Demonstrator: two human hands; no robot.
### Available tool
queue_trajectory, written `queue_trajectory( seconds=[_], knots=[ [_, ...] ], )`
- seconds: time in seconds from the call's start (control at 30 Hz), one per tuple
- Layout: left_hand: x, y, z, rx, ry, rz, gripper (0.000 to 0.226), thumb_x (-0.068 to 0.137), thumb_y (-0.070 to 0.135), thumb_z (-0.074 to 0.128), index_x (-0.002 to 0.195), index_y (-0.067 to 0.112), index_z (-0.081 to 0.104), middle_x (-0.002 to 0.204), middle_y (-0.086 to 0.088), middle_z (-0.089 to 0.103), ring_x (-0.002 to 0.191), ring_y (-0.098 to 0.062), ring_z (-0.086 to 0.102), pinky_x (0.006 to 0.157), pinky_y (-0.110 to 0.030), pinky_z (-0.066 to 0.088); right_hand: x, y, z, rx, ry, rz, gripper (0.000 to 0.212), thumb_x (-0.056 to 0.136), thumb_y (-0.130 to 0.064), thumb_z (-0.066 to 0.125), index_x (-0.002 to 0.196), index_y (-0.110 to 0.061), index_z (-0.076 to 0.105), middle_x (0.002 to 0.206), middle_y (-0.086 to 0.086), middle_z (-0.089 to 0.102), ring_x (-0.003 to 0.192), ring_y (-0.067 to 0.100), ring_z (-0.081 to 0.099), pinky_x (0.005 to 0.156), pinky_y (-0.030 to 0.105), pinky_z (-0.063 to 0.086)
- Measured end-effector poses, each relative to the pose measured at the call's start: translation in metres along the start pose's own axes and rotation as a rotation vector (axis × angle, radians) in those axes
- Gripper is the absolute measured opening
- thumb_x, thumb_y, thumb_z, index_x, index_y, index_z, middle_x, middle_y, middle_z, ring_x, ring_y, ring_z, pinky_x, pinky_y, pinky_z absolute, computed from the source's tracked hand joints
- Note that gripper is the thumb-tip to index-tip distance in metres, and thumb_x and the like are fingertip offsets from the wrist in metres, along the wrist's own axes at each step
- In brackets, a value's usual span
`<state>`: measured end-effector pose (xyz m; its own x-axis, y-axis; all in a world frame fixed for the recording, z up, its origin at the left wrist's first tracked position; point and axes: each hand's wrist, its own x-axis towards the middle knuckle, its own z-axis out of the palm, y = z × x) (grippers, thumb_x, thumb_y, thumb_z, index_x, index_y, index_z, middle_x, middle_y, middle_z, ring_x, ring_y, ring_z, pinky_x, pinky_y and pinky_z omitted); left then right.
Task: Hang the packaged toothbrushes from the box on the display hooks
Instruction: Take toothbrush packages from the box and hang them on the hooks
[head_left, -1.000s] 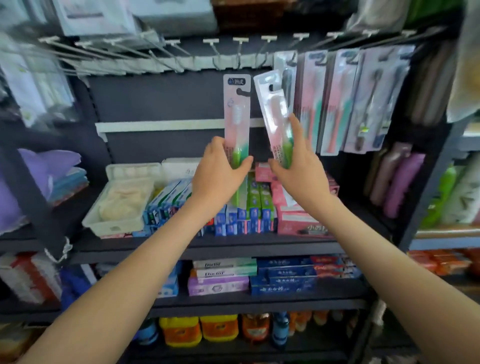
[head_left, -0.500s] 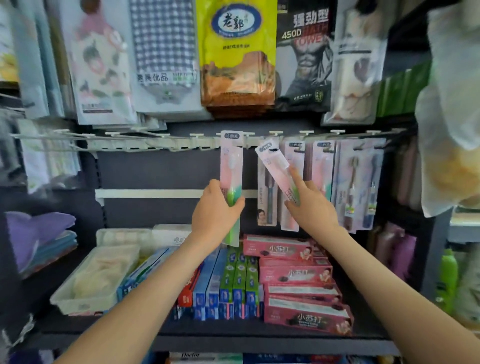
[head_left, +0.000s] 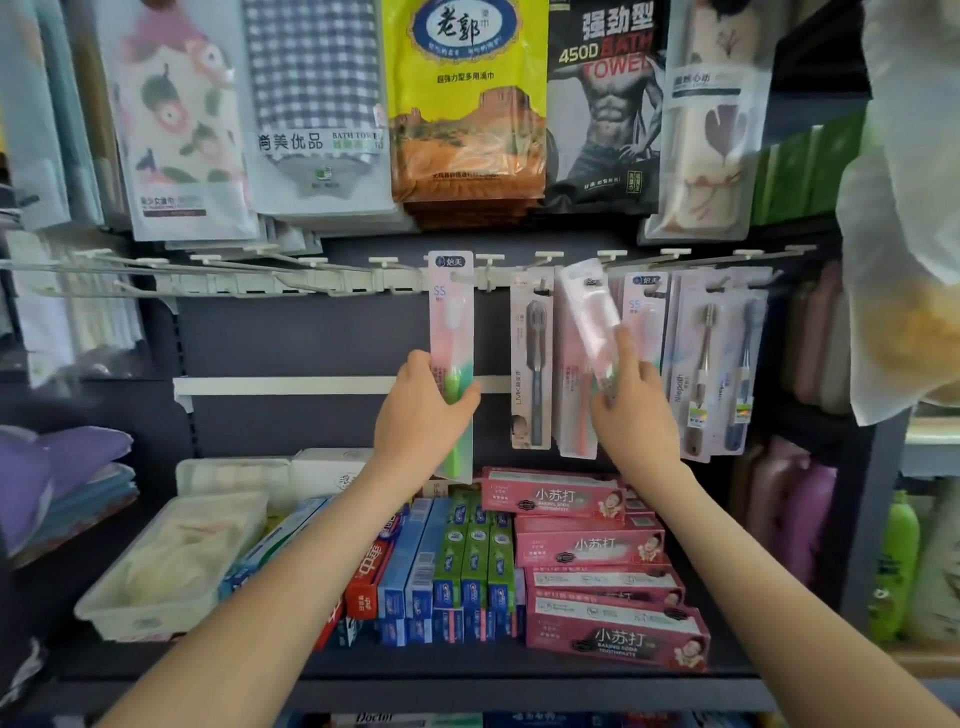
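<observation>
Left hand (head_left: 423, 415): fingers (head_left: 415, 366) curled round the lower part of a pink toothbrush pack (head_left: 452, 322), thumb on its right edge, clamped firm; the pack stands upright above the fingers, its top card at the white hook rail (head_left: 332, 283); we cannot tell whether a hook passes through its hole. Right hand (head_left: 631, 421): index finger (head_left: 623, 345) laid straight up the face of a second pink pack (head_left: 592, 312), the other fingers pinching its bottom end; this one tilts left, top just under the rail, in front of the hung packs (head_left: 535, 364) behind the fingers. Below both wrists we note toothpaste boxes (head_left: 587, 545) on the shelf; left of them a white tray (head_left: 156, 608); above the rail, bagged towels (head_left: 467, 104).
</observation>
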<state>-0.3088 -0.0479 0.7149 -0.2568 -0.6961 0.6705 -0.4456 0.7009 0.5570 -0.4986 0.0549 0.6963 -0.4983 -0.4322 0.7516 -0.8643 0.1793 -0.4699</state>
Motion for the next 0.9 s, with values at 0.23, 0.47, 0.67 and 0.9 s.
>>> queue_trajectory(
  seconds=[0.23, 0.47, 0.67, 0.9],
  knots=[
    [0.0, 0.001, 0.009, -0.025, -0.027, 0.013, 0.042, 0.087, 0.045, 0.062, 0.113, 0.016, 0.047, 0.102, 0.001, 0.056, 0.086, -0.018, 0.058, 0.069, -0.038, 0.052, -0.001, 0.007, 0.005, -0.059, 0.009, 0.007, 0.07, 0.095, -0.017, 0.05, 0.151, -0.031, 0.01, 0.118, 0.013, 0.045, 0.069, 0.024, 0.051, 0.052, 0.031, 0.042],
    [-0.001, 0.003, 0.011, -0.045, -0.03, 0.025, 0.043, 0.087, 0.045, 0.063, 0.113, 0.016, 0.047, 0.103, 0.0, 0.056, 0.088, -0.019, 0.058, 0.072, -0.04, 0.053, 0.009, 0.009, 0.003, -0.209, -0.041, 0.032, 0.068, 0.098, -0.024, 0.048, 0.152, -0.029, 0.007, 0.121, 0.015, 0.046, 0.09, 0.032, 0.054, 0.065, 0.042, 0.051],
    [-0.004, 0.003, 0.012, -0.006, -0.053, 0.031, 0.045, 0.088, 0.046, 0.063, 0.112, 0.013, 0.046, 0.103, -0.001, 0.054, 0.088, -0.02, 0.055, 0.071, -0.037, 0.05, 0.018, -0.002, 0.009, -0.226, -0.118, 0.109, 0.073, 0.098, -0.031, 0.05, 0.151, -0.02, 0.002, 0.128, 0.019, 0.044, 0.102, 0.037, 0.057, 0.066, 0.041, 0.05],
    [-0.006, 0.005, 0.02, 0.03, -0.069, 0.036, 0.046, 0.087, 0.049, 0.062, 0.111, 0.013, 0.046, 0.104, -0.002, 0.056, 0.09, -0.023, 0.057, 0.071, -0.038, 0.051, 0.028, -0.017, 0.021, -0.235, -0.196, 0.195, 0.086, 0.095, -0.035, 0.056, 0.152, -0.011, -0.005, 0.134, 0.023, 0.042, 0.1, 0.038, 0.061, 0.07, 0.041, 0.049]
  ],
)
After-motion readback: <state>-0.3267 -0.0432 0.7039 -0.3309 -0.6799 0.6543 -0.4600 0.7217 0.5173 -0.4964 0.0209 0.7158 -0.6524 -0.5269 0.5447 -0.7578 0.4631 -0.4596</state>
